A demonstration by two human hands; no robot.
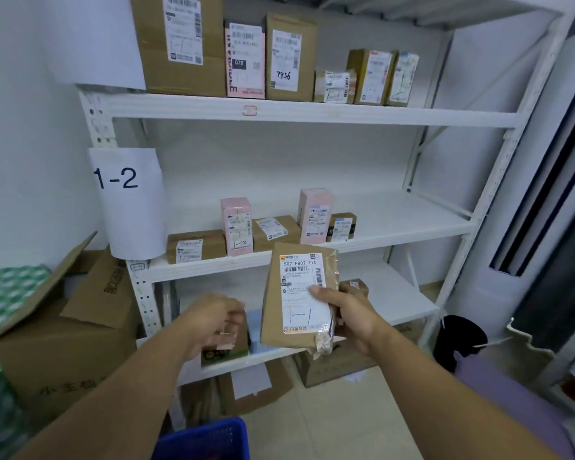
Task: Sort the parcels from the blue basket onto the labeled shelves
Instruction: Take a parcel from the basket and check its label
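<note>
My right hand (349,317) grips a flat brown parcel (289,293) upright in front of the white shelves, thumb on its white label, which is handwritten "1-1". My left hand (213,322) hovers just left of it, fingers loosely curled, holding nothing that I can make out. The rim of the blue basket (210,438) shows at the bottom edge. A paper sign "1-2" (127,200) hangs at the left of the middle shelf (395,224), which carries several small parcels. The top shelf (312,111) holds several larger boxes.
Open cardboard boxes (63,343) stand at the left beside the rack. The lowest shelf (395,303) holds a few small parcels behind my hands. More boxes lie on the floor under it. A black bin (458,340) and a white unit (528,227) stand at the right.
</note>
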